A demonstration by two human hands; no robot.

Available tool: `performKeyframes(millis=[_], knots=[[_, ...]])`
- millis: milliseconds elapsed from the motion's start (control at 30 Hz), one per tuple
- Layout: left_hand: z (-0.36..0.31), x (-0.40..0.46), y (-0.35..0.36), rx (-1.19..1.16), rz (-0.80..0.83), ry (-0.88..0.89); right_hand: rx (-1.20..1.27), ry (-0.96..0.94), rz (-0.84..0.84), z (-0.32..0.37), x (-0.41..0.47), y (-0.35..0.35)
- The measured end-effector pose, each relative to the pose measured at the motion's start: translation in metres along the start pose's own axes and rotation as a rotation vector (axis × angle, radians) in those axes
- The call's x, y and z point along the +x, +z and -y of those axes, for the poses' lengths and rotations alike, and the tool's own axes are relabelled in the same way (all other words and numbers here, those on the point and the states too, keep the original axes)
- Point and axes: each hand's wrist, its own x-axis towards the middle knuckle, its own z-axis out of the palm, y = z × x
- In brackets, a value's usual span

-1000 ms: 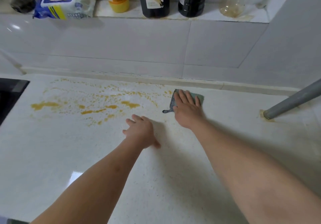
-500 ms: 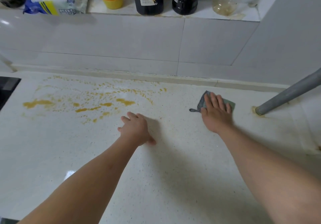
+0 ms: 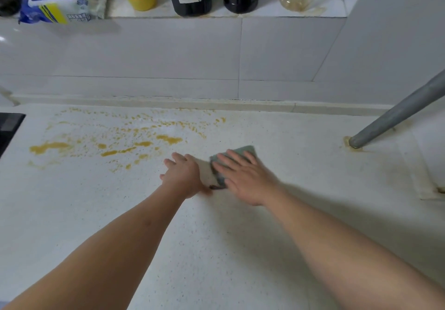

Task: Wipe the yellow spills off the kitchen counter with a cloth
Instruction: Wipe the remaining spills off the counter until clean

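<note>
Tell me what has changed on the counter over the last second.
The right hand, flat on the cloth, slid it right towards the grey pipe, then back left and nearer, so it now lies beside the left hand. Nothing was picked up or let go. The left hand stayed resting on the counter, and the yellow spills look unwiped.

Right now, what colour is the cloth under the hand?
Grey-green, seen in the head view: the cloth under the right hand.
</note>
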Motion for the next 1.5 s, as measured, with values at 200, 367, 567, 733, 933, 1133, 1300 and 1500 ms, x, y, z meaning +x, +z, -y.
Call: performKeyframes(millis=[200,367,567,733,933,1133,1300,1500], knots=[[0.003,-0.008,-0.008,-0.032,0.042,0.039,0.015,0.457,-0.057,-0.105,-0.066,0.0],[0.0,-0.01,-0.01,-0.031,0.047,0.038,0.168,0.881,-0.185,-0.055,-0.034,0.008],[0.0,-0.01,-0.007,-0.026,0.007,0.028,0.132,0.514,-0.124,0.057,0.011,0.023],[0.0,-0.008,-0.007,-0.015,0.008,0.009,0.08,0.211,-0.084,0.046,-0.012,0.028],[-0.005,-0.014,-0.01,-0.057,0.063,-0.005,-0.017,0.48,-0.115,-0.07,-0.093,0.023],[0.002,-0.018,-0.009,-0.071,0.004,-0.025,0.146,1.074,-0.279,-0.061,-0.115,0.036],[0.003,-0.021,-0.009,-0.107,-0.014,-0.017,0.23,1.041,-0.222,0.022,-0.072,0.045],[0.022,-0.023,-0.012,-0.249,-0.031,0.08,0.174,0.408,-0.058,0.08,-0.008,0.033]])
